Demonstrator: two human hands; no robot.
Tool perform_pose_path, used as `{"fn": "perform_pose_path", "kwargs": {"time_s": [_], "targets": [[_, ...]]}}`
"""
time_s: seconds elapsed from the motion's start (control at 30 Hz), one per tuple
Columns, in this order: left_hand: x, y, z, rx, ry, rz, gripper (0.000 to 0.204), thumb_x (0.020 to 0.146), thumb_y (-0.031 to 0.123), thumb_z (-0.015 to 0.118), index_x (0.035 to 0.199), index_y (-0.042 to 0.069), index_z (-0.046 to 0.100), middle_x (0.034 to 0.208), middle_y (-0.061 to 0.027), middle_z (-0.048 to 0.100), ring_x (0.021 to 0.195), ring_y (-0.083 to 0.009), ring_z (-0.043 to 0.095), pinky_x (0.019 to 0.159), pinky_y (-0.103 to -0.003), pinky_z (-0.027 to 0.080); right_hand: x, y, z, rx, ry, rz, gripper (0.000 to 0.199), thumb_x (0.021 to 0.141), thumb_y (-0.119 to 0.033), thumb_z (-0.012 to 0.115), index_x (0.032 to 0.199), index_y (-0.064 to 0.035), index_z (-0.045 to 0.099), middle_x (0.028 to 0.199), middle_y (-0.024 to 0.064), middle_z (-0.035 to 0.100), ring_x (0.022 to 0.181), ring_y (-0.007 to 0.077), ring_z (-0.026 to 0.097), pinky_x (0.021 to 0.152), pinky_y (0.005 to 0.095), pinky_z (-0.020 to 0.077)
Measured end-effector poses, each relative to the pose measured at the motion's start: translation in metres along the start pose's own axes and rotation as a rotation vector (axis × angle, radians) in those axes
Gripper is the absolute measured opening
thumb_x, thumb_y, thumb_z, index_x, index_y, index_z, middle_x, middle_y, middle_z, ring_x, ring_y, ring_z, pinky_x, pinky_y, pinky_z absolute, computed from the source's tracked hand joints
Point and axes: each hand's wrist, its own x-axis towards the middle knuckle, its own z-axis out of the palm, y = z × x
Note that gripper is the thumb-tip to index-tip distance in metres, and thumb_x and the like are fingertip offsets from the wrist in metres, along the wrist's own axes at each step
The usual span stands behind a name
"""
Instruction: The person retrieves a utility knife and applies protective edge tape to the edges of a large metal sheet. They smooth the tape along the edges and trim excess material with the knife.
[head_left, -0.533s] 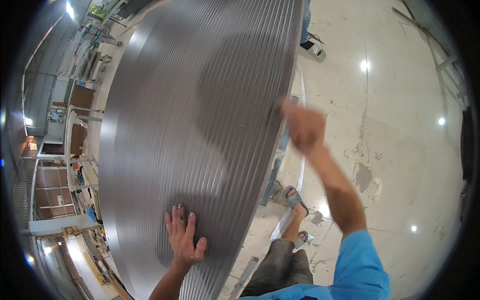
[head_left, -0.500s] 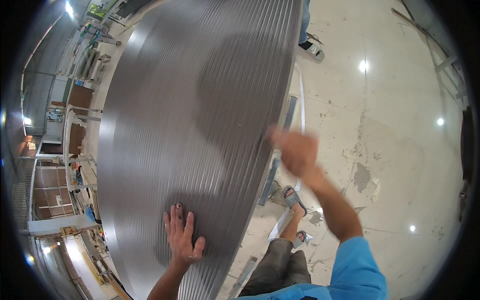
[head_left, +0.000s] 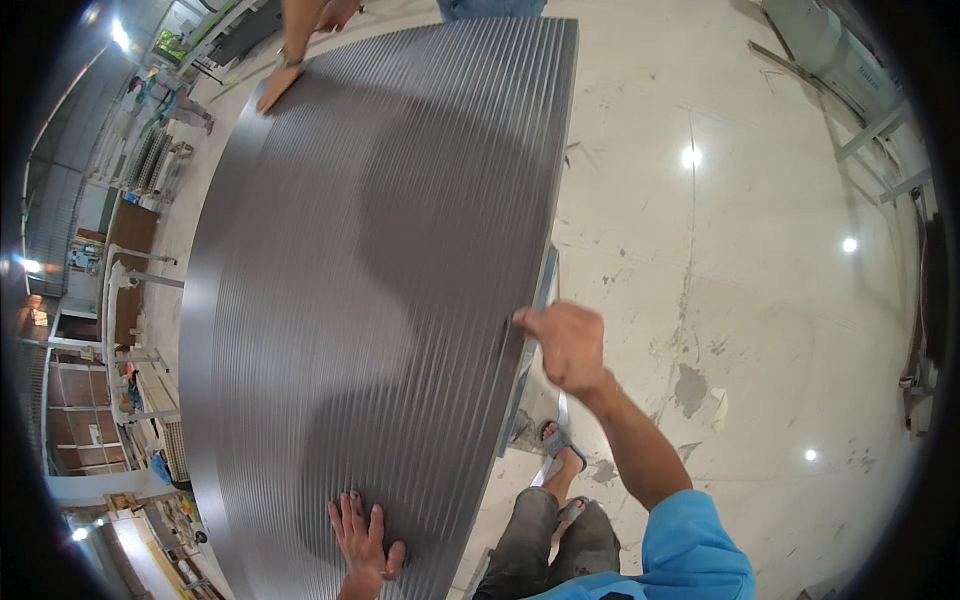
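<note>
A long dark grey ribbed panel [head_left: 400,260] lies in front of me, its ribs running lengthwise. My left hand [head_left: 362,540] rests flat on the panel's near part, fingers spread and holding nothing. Beside the panel's right edge is my right hand [head_left: 568,345], its fingers curled in and a fingertip or thumb reaching the edge. Whatever it may hold is hidden. At the far left corner another person's hand [head_left: 278,88] lies on the panel.
Blue-grey support bars [head_left: 520,400] show below the panel's right edge. The tiled floor [head_left: 740,330] has stains and cracks. Frames and shelving [head_left: 110,400] stand along the left. A wrapped pale bundle [head_left: 830,55] lies at the far right. Another person [head_left: 165,100] is in the left background.
The panel's far end and the other person's hands have come into view. My right hand has moved nearer along the right edge; my left hand appears lower, still flat on the panel.
</note>
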Motion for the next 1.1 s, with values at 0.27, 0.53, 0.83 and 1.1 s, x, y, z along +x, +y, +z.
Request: {"fn": "perform_pose_path", "kwargs": {"time_s": [0.27,0.53,0.83,1.1], "targets": [[0.072,0.021,-0.023,0.043,-0.145,-0.057,0.071,0.098,0.046,0.036,0.151,-0.001,0.037,0.160,-0.0306,0.020,0.148,-0.0512,0.015,0.119,-0.066,0.006,0.114,0.121,-0.011,-0.061,0.140,0.155,0.014,0.088,0.000,0.062,0.100,-0.0010,0.069,0.072,0.0143,0.065,0.057,0.0249,0.061,0.054,0.0315,0.0485],[0.223,0.055,-0.023,-0.084,-0.113,-0.165,0.069,0.101,0.045,0.032,0.151,-0.002,0.036,0.159,-0.0313,0.021,0.147,-0.0518,0.015,0.118,-0.065,0.004,0.202,0.256,-0.015,-0.082,0.252,0.232,0.014,0.088,0.000,0.062,0.099,0.0004,0.070,0.074,0.0159,0.065,0.059,0.0274,0.060,0.059,0.0310,0.0481],[0.290,0.057,-0.015,-0.054,0.036,-0.069,0.063,0.104,0.040,0.030,0.154,0.000,0.032,0.160,-0.0281,0.022,0.148,-0.0486,0.020,0.118,-0.067,0.011,0.305,0.367,-0.045,0.073,0.275,0.463,0.015,0.094,-0.007,0.055,0.102,-0.0024,0.068,0.067,0.0105,0.059,0.055,0.0244,0.050,0.054,0.0283,0.0427],[0.300,0.054,-0.007,-0.116,0.069,-0.050,0.064,0.105,0.045,0.025,0.157,0.007,0.028,0.164,-0.0192,0.021,0.149,-0.0434,0.022,0.119,-0.060,0.015,0.235,0.341,-0.042,-0.246,-0.065,-0.095,0.021,0.083,-0.007,0.068,0.103,-0.0076,0.071,0.066,0.0028,0.061,0.051,0.0178,0.055,0.042,0.0318,0.0411]]}}
